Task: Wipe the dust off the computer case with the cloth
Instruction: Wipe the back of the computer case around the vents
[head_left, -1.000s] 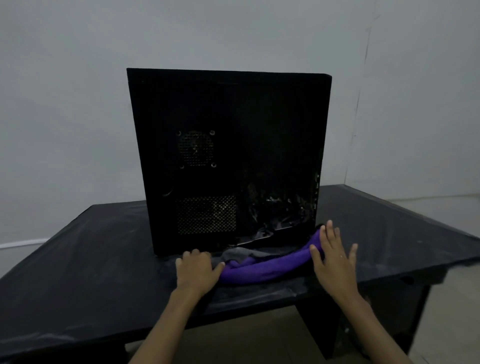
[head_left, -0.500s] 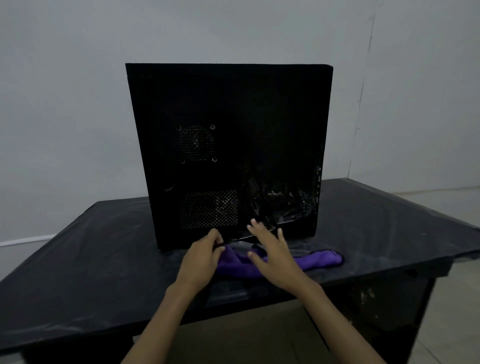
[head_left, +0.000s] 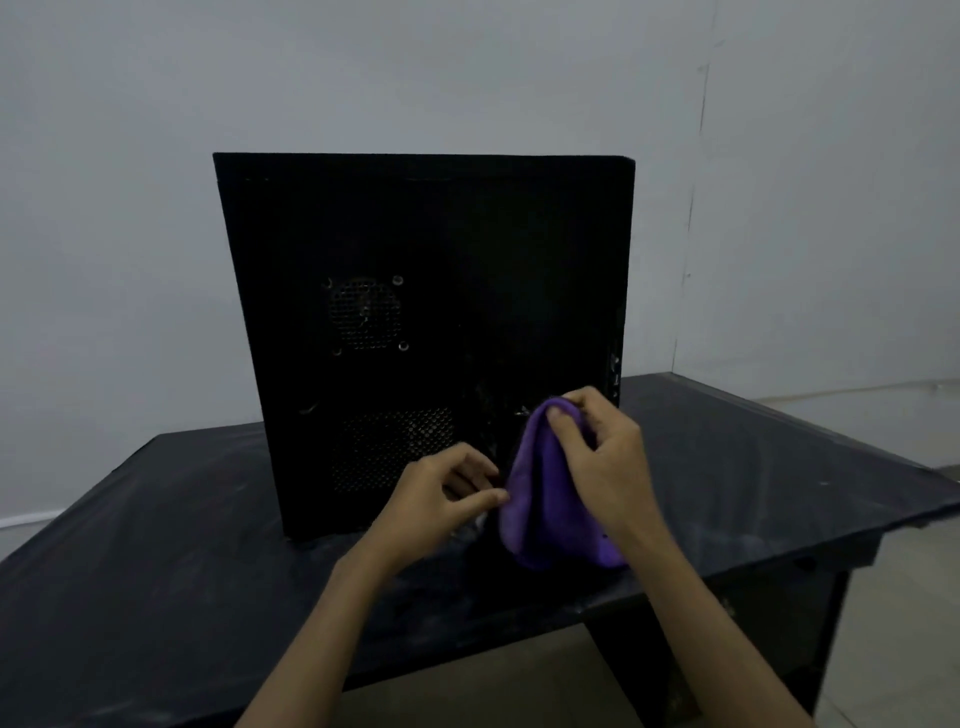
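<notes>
With the right hand pinching the top fold of the purple cloth, which hangs at lower centre before the black computer case, and the left hand pinching its edge, bunch it into a flat pad first.

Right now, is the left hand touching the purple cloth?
Touching. In the head view, the left hand's fingertips pinch the purple cloth's left edge, while the right hand holds its top.
</notes>
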